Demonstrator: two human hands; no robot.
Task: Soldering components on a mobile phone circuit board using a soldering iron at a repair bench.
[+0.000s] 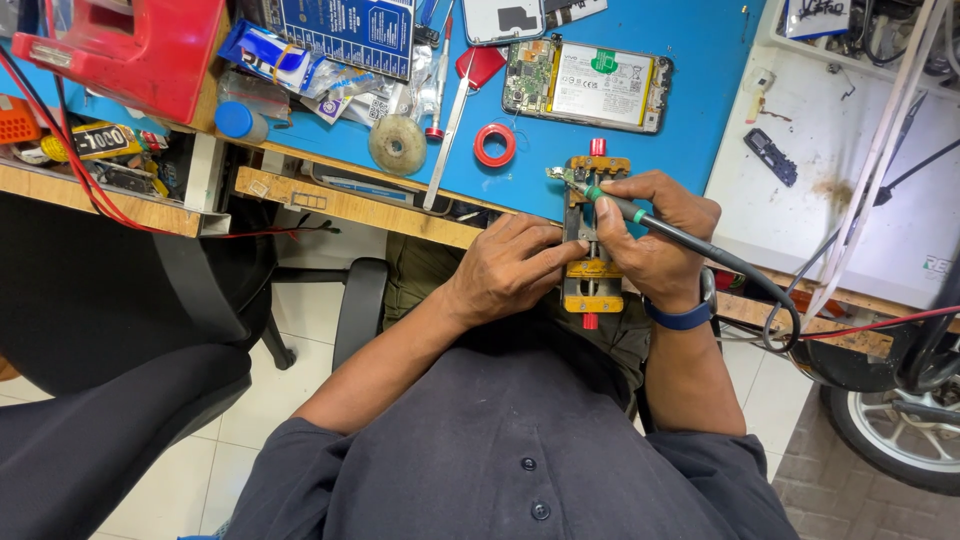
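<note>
Two hands at work over a yellow board clamp (592,270) overhanging the near edge of the blue bench (700,90). Right hand (655,235) clenched around a soldering iron (640,212), tip down on a small circuit board (562,178) at the clamp's far end, cable trailing right off the bench. Left hand (505,268) pressed against the clamp's side, fingers curled, grasping nothing visible. Just beyond, an opened phone (588,85), a red ring of wire (495,145) and tweezers (448,135). Open blue surface only to the right of the phone.
</note>
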